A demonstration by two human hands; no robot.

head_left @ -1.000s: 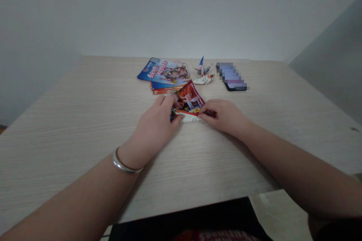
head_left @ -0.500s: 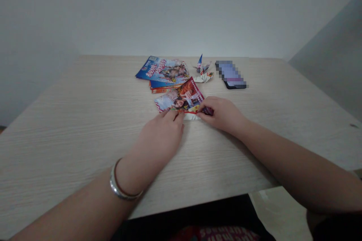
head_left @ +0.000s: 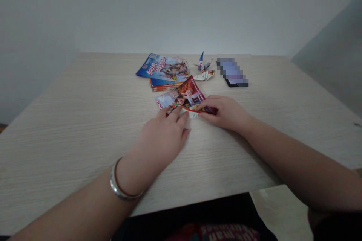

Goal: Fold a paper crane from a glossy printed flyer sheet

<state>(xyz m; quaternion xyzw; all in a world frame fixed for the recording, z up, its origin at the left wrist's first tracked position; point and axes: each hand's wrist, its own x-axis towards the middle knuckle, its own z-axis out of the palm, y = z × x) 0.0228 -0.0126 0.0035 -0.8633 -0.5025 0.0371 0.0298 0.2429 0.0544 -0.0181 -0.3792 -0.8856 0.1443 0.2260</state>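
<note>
A colourful printed paper sheet [head_left: 192, 94] lies on the table in front of me, its near edge folded up into a narrow strip with a white part showing. My left hand [head_left: 166, 135] rests on the left of that edge, fingers spread and pressing down, gripping nothing. At the right end of the fold, my right hand [head_left: 222, 111] pinches the paper between thumb and fingers. Some of the strip is covered by my fingers.
Behind the sheet lies a stack of printed leaflets [head_left: 161, 68]. To its right are a folded paper crane [head_left: 201, 64] and another white folded paper piece [head_left: 205, 76]. A phone [head_left: 233, 72], partly blurred out, lies further right. A wall [head_left: 181, 11] borders the table's far edge.
My left hand's fingers have spread apart, and its thumb has come away from the paper's edge. My right hand keeps its pinch, with barely any shift. The view has tilted slightly.
</note>
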